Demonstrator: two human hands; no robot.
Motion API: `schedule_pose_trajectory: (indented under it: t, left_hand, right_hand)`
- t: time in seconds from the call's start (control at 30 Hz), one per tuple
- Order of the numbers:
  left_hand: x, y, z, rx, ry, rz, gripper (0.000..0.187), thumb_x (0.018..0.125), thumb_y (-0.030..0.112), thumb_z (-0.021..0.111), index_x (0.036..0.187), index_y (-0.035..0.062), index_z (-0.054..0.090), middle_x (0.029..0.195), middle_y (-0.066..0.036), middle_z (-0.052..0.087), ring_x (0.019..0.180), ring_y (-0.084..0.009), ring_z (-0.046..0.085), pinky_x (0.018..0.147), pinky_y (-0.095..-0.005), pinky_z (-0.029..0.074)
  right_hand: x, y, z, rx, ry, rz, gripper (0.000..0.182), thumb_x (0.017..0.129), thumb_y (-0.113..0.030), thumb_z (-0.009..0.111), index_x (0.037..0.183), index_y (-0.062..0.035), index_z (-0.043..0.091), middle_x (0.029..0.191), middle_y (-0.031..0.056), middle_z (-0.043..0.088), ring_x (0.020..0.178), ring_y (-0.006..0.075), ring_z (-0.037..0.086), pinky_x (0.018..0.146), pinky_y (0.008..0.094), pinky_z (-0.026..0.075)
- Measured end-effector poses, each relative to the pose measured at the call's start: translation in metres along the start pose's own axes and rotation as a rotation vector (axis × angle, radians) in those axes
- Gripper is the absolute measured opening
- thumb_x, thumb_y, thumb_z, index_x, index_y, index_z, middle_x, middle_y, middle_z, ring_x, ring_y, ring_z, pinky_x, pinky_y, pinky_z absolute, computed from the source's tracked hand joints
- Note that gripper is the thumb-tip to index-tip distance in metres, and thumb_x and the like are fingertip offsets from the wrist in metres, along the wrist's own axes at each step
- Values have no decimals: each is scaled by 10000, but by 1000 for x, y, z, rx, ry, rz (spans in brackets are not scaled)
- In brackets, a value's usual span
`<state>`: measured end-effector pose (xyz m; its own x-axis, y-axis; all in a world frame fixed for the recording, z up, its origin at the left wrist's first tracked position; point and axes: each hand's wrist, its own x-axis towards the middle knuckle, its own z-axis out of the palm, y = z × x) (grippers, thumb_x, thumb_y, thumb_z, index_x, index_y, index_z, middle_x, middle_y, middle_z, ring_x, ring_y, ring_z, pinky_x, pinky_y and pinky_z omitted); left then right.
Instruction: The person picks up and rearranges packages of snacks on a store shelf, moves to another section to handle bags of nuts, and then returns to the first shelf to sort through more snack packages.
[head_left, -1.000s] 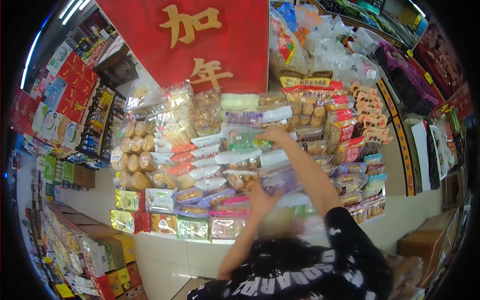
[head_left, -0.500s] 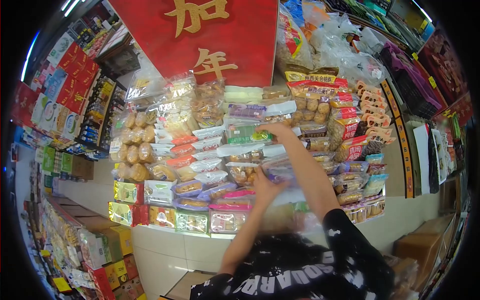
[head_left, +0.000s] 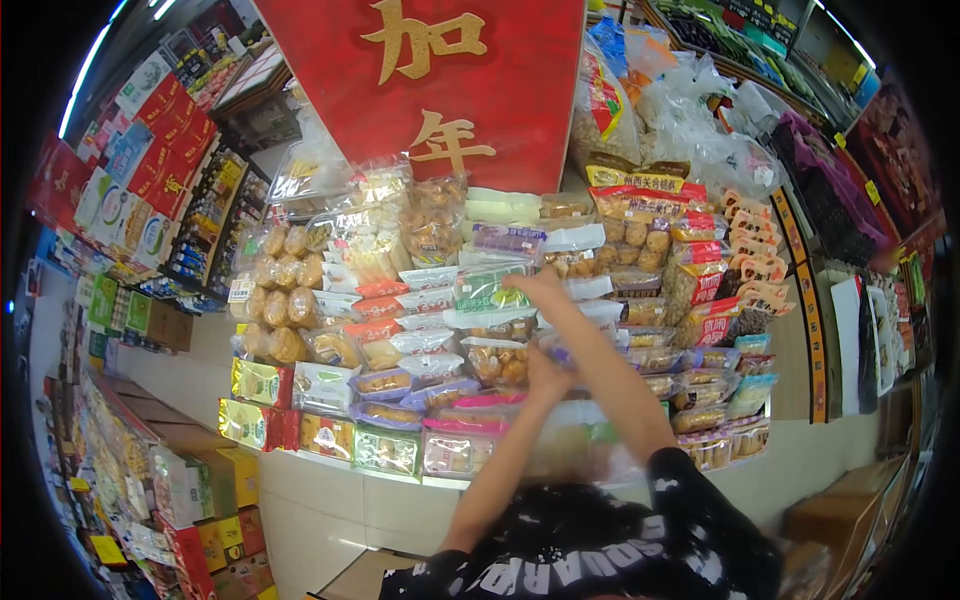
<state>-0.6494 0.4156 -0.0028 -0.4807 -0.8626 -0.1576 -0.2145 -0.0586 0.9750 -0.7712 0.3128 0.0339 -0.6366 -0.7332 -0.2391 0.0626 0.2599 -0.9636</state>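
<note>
My right hand has its fingers closed over the right end of a clear pack with a green label, which lies slightly tilted on the middle of a stepped snack display. Closer to me, my left hand rests by the right side of a clear bag of brown round pastries; its thumb stands apart from its fingers, and I see nothing held. Just behind the green-label pack lies a purple-labelled pack. My right forearm crosses over the packs to the right of my left hand.
A large red sign with gold characters stands behind the display. Bags of round buns lie at the left and red-topped snack bags at the right. Stocked shelves line the left side; a cardboard box is at lower right.
The camera view has shifted, so the display sits lower and further right. The green-label pack has slid slightly left and tilted under my right hand. My left hand stays close to the pastry bag.
</note>
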Motion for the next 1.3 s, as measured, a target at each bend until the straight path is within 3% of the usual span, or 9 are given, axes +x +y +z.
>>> schedule_pose_trajectory:
  t: [0.3,0.43,0.47,0.63,0.73,0.9,1.03,1.1,1.3]
  left_hand:
    - [-2,15,-10,140,-46,-32,1111,459,385,946,1288,-22,329,1193,-189,558,1103,-311,572,941,-412,465]
    - [2,15,-17,49,-195,-125,1425,439,405,958,1438,-126,92,1398,-295,367,1312,-369,402,1089,-408,347]
    - [-1,5,-9,96,-56,-18,1248,431,371,958,1376,-27,248,1254,-220,517,1174,-362,517,1006,-441,419]
    - [6,-16,-1,173,-69,-84,1363,429,367,959,1455,-23,150,1361,-267,404,1260,-405,433,1058,-456,380]
    - [4,-23,0,183,-89,-85,1387,432,386,955,1470,-18,128,1374,-272,395,1279,-409,421,1069,-456,373]
    - [11,-10,-4,221,-161,-310,1483,430,429,942,1496,-3,6,1432,-307,327,1323,-438,371,1102,-457,338]
    - [18,-32,-2,116,-223,-262,1513,430,422,941,1497,11,-50,1450,-319,292,1344,-449,336,1114,-472,318]
    - [22,-42,4,131,-196,-200,1524,428,420,941,1497,23,-70,1459,-322,271,1361,-450,308,1121,-482,305]
    - [20,-34,-3,127,-229,-126,1468,438,405,952,1470,-50,12,1440,-302,299,1344,-415,345,1112,-454,323]
  right_hand:
    - [38,-48,-27,586,-261,308,434,818,-350,707,1190,-170,576,1143,43,603,1071,226,561,870,461,481]
    - [92,-40,-26,428,-261,373,499,804,-353,723,1235,-189,534,1212,39,561,1114,240,533,878,473,471]
    - [103,-37,-24,325,-245,421,519,797,-355,729,1247,-192,531,1221,46,557,1110,240,532,878,477,468]
    - [122,-44,-14,137,-155,501,576,778,-360,741,1279,-169,532,1218,77,563,1093,223,535,876,449,471]
    - [125,-39,-28,-155,-33,152,550,778,-381,744,1240,-130,580,1181,93,596,1060,210,555,875,414,474]
    - [8,-24,-103,-25,96,-198,463,843,-290,699,1164,36,627,1141,167,666,1032,224,628,893,345,482]
    - [-96,75,-187,-149,379,-137,526,873,-257,690,1305,0,537,1212,142,622,1089,234,589,939,337,460]
    - [-133,96,-200,-52,121,-115,601,860,-277,711,1348,-10,484,1210,115,600,1086,242,575,913,374,479]
    - [-171,82,-152,226,177,285,695,805,-305,762,1349,-14,442,1243,85,531,1082,240,553,809,436,516]
